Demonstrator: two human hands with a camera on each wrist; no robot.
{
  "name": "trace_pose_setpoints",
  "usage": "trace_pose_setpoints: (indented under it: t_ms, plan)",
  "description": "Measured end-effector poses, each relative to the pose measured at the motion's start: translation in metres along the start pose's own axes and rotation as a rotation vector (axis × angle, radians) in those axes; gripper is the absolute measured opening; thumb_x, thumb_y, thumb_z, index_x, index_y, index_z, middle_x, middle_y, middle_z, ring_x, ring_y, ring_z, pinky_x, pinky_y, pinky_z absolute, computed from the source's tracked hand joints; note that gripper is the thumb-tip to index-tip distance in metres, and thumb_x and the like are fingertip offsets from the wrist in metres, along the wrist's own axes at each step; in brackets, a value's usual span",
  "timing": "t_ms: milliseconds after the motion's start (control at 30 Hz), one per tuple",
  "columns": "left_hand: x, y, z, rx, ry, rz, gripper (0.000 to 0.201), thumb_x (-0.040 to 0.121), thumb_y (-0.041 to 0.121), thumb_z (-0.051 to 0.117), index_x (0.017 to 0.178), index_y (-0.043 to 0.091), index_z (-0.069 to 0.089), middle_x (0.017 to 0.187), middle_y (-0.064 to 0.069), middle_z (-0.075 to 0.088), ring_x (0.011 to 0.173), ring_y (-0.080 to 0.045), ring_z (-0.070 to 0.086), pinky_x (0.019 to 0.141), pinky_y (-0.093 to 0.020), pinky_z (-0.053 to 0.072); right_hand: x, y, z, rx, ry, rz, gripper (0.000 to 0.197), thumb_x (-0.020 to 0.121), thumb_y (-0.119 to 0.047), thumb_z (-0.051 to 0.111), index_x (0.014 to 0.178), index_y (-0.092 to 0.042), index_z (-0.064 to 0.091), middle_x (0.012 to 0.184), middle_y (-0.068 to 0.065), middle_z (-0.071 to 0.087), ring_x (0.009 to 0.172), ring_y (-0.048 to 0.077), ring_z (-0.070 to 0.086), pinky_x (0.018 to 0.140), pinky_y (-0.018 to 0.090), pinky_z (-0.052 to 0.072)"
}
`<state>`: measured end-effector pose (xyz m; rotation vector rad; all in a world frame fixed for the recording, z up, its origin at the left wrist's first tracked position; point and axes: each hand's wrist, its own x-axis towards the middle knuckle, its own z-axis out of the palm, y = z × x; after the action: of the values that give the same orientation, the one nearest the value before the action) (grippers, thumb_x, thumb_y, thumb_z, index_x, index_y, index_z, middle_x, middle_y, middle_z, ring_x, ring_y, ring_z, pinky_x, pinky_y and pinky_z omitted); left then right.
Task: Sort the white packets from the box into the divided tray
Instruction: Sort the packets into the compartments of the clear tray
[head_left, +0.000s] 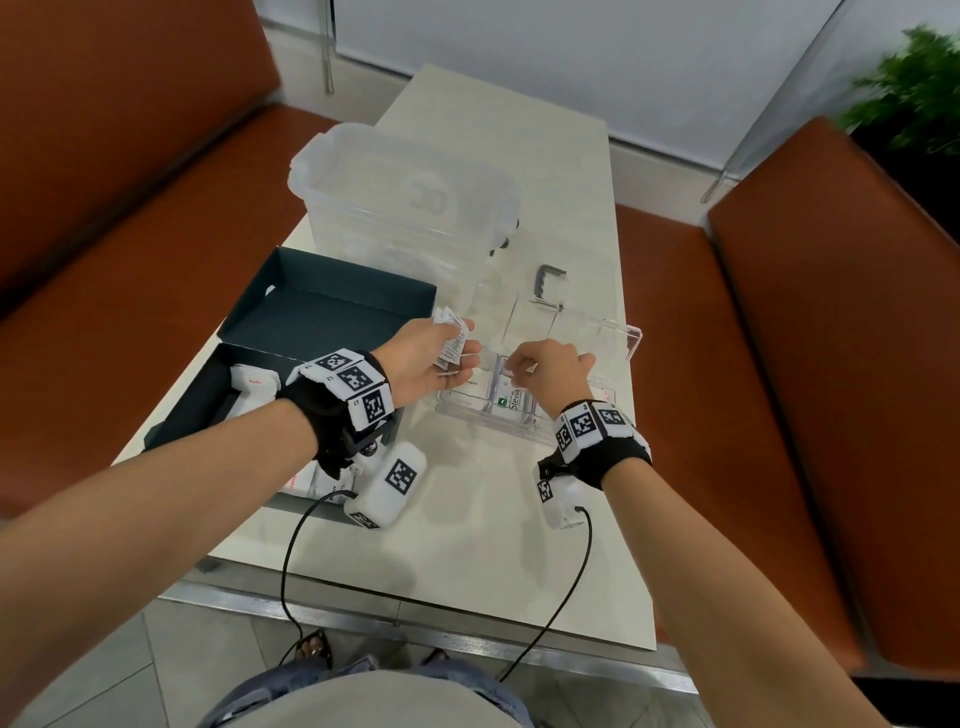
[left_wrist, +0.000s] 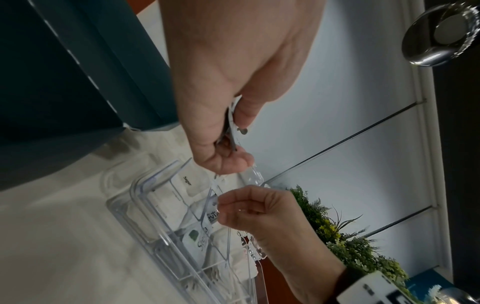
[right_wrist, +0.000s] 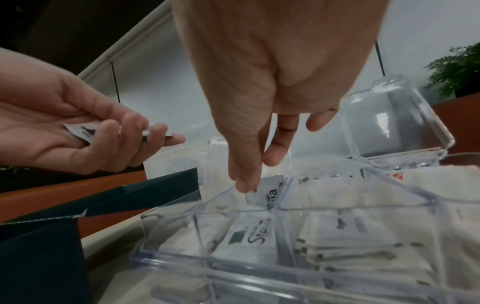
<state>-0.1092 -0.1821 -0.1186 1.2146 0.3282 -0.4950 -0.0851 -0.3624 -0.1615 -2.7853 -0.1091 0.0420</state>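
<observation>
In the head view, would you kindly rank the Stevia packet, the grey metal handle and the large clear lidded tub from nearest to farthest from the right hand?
1. Stevia packet: in the divided tray, just beneath and left of the right hand.
2. Grey metal handle: on the table beyond the tray.
3. Large clear lidded tub: farthest back, toward the left.

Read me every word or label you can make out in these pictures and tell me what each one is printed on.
"Stevia": on a white packet with a green mark, lying in the divided tray.
"Sugar": on a white packet in another compartment of the tray.
Red print on a packet in the dark box: too small to read.
Print on the packets held in the left hand: too blurred.
Wristband squares: coded patterns, no words.
</observation>
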Motion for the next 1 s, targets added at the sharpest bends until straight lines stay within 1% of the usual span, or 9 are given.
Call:
trace_pose_setpoints:
  t_ms: [233, 367, 533, 667, 767, 800, 867, 933, 1000]
  plan:
    - [0.000, -0.002, 0.006, -0.049, -0.022, -0.024, 0.025, 0.104, 0.022, 0.041, 0.119, 0.008, 0.054, 0.094, -0.010, 0.060, 0.074, -0.017, 0.059, 0.069, -0.028, 0.050, -0.003, -0.002, 0.005, -0.299, -0.184, -0.010, 0.023, 0.082, -0.018, 0.067, 0.103, -0.030, 0.069, 0.102, -0.009, 0.069, 0.104, 0.020, 0.057, 0.091, 0.043, 0.024]
    - [0.000, 0.000, 0.007, -0.149, -0.069, -0.064, 0.033, 0.103, 0.033, 0.038, 0.115, 0.007, 0.055, 0.096, -0.012, 0.062, 0.075, -0.018, 0.060, 0.069, -0.028, 0.051, -0.005, -0.003, 0.008, -0.364, -0.190, 0.007, 0.024, 0.083, -0.016, 0.063, 0.104, -0.028, 0.067, 0.102, -0.006, 0.068, 0.105, 0.021, 0.056, 0.093, 0.043, 0.025]
    - [-0.002, 0.003, 0.008, -0.226, -0.061, -0.115, 0.037, 0.102, 0.030, 0.033, 0.112, 0.004, 0.057, 0.089, -0.011, 0.063, 0.069, -0.016, 0.059, 0.057, -0.025, 0.053, -0.007, -0.006, 0.002, -0.330, -0.171, -0.017, 0.020, 0.086, -0.016, 0.060, 0.102, -0.026, 0.068, 0.103, -0.006, 0.069, 0.106, 0.021, 0.057, 0.093, 0.042, 0.024]
    - [-0.002, 0.003, 0.010, -0.148, -0.026, -0.136, 0.033, 0.099, 0.032, 0.037, 0.104, 0.007, 0.057, 0.071, -0.002, 0.052, 0.055, -0.010, 0.041, 0.054, -0.022, 0.040, -0.011, -0.011, -0.014, -0.004, 0.017, -0.044, 0.015, 0.092, -0.022, 0.058, 0.098, -0.022, 0.072, 0.094, -0.005, 0.072, 0.093, 0.016, 0.062, 0.085, 0.034, 0.031]
    - [-0.004, 0.000, 0.017, -0.033, -0.013, -0.134, 0.026, 0.097, 0.030, 0.038, 0.087, 0.012, 0.053, 0.066, 0.000, 0.041, 0.054, -0.010, 0.033, 0.057, -0.023, 0.032, -0.018, -0.024, -0.026, 0.498, 0.094, -0.003, 0.016, 0.092, -0.030, 0.060, 0.099, -0.020, 0.070, 0.079, -0.004, 0.073, 0.068, 0.000, 0.065, 0.069, 0.011, 0.047]
    - [-0.005, -0.002, 0.021, -0.008, -0.022, -0.121, 0.021, 0.096, 0.025, 0.038, 0.083, 0.013, 0.051, 0.066, 0.001, 0.040, 0.055, -0.011, 0.031, 0.057, -0.024, 0.031, -0.020, -0.028, -0.029, 0.613, 0.083, 0.026, 0.017, 0.092, -0.032, 0.060, 0.100, -0.020, 0.069, 0.075, -0.005, 0.072, 0.061, -0.002, 0.064, 0.063, 0.010, 0.048]
    - [-0.006, -0.004, 0.026, 0.051, -0.049, -0.086, 0.017, 0.094, 0.011, 0.039, 0.080, 0.015, 0.048, 0.069, 0.000, 0.038, 0.057, -0.010, 0.031, 0.059, -0.024, 0.031, -0.023, -0.034, -0.031, 0.765, 0.031, 0.091, 0.021, 0.091, -0.030, 0.063, 0.106, -0.016, 0.066, 0.072, -0.003, 0.070, 0.059, 0.005, 0.066, 0.062, 0.019, 0.053]
    - [-0.006, -0.006, 0.030, 0.127, -0.083, -0.041, 0.022, 0.093, -0.002, 0.037, 0.094, 0.011, 0.056, 0.076, -0.003, 0.044, 0.061, -0.010, 0.037, 0.060, -0.024, 0.034, -0.025, -0.034, -0.033, 0.811, 0.019, 0.131, 0.022, 0.088, -0.016, 0.066, 0.109, -0.008, 0.067, 0.072, 0.002, 0.069, 0.063, 0.012, 0.066, 0.064, 0.025, 0.056]
    - [-0.006, -0.007, 0.030, 0.169, -0.128, -0.009, 0.040, 0.093, -0.008, 0.037, 0.126, 0.010, 0.051, 0.091, -0.008, 0.054, 0.070, -0.012, 0.048, 0.064, -0.025, 0.040, -0.026, -0.030, -0.036, 0.836, 0.042, 0.164, 0.022, 0.087, -0.006, 0.065, 0.109, -0.005, 0.067, 0.076, 0.008, 0.068, 0.066, 0.017, 0.065, 0.066, 0.029, 0.058]
